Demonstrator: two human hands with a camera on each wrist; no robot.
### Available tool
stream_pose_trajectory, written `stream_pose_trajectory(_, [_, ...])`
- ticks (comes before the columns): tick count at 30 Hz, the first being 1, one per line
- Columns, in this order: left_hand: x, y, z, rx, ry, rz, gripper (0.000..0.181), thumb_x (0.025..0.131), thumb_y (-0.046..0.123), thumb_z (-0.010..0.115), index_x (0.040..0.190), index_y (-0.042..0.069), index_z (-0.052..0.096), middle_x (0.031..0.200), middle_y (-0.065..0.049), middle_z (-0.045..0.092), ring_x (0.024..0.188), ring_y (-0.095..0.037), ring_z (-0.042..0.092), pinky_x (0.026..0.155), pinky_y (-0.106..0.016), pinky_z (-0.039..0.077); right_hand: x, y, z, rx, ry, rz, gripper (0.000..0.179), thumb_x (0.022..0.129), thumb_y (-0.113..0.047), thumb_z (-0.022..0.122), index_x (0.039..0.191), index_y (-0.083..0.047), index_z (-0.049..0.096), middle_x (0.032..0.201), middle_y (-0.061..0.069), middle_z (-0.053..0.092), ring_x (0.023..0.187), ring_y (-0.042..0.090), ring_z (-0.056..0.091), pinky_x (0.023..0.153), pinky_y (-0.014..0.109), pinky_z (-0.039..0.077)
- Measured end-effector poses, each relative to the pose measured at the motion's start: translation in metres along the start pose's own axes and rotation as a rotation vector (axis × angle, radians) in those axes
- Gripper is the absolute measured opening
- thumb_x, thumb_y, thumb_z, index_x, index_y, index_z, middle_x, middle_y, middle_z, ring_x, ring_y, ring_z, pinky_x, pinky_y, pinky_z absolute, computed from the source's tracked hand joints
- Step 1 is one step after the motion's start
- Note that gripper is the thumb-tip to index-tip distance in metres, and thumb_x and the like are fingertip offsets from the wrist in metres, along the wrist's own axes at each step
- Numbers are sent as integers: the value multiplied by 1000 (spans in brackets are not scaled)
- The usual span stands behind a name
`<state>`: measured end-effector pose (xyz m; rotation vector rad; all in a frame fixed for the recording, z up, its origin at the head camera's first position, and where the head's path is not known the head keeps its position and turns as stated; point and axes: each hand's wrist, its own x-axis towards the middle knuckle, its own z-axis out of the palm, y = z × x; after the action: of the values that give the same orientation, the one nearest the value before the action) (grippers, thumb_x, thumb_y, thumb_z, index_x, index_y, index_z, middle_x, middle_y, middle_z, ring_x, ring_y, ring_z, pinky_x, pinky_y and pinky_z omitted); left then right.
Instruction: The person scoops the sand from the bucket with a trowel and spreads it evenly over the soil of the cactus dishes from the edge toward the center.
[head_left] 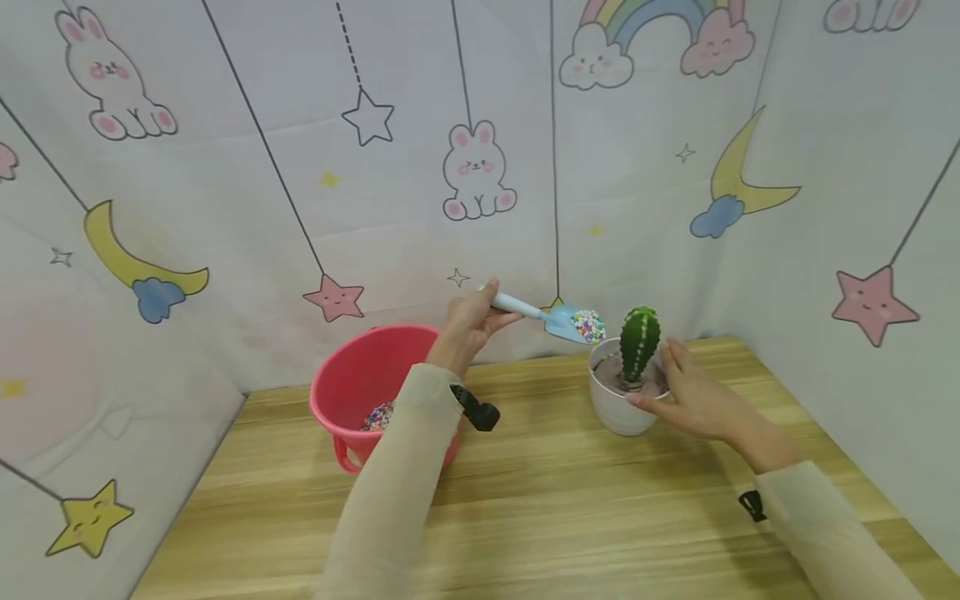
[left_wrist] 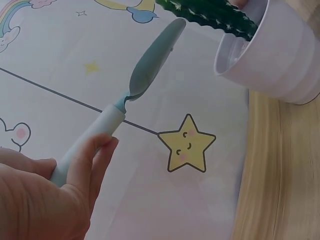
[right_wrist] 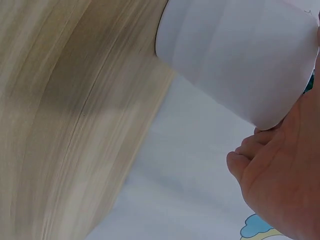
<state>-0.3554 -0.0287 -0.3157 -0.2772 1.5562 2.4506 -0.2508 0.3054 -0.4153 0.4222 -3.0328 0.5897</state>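
My left hand (head_left: 468, 323) grips the pale handle of a small light blue toy shovel (head_left: 561, 323). Multicoloured beads (head_left: 589, 326) are heaped on its blade, which is held up at the left rim of a white plant pot (head_left: 621, 414). A green cactus (head_left: 640, 343) stands in the greyish fill of the pot. Seen in the left wrist view, the shovel (left_wrist: 152, 62) is edge-on and its load is hidden. My right hand (head_left: 701, 400) rests at the pot's right side, thumb at the front rim and fingers extended behind; the right wrist view shows it against the rim.
A red bucket (head_left: 330, 400) with more beads (head_left: 378, 415) inside stands on the left, partly behind my left forearm. The wooden table (head_left: 540, 492) ends at a cloth backdrop (head_left: 405, 225) printed with rabbits, stars and moons. Dark straps show on both wrists.
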Motion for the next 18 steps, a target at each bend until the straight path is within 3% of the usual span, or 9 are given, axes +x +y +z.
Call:
stream_pose_trajectory(14, [1, -22, 11, 75, 48, -15, 39, 108, 23, 61, 136, -4, 59, 131, -31, 66, 122, -41, 71, 94, -41, 66, 1, -1, 1, 20, -12, 15, 116, 99, -68, 58, 161, 16, 8, 171, 38, 0, 158, 58, 10, 125, 73, 25])
stream_pose_trajectory(18, [1, -28, 12, 135, 45, -10, 46, 108, 23, 62, 142, -6, 56, 129, -31, 67, 117, -39, 73, 86, -37, 68, 0, -1, 1, 29, -11, 14, 116, 99, -67, 59, 161, 16, 7, 170, 39, -1, 158, 59, 8, 126, 73, 24])
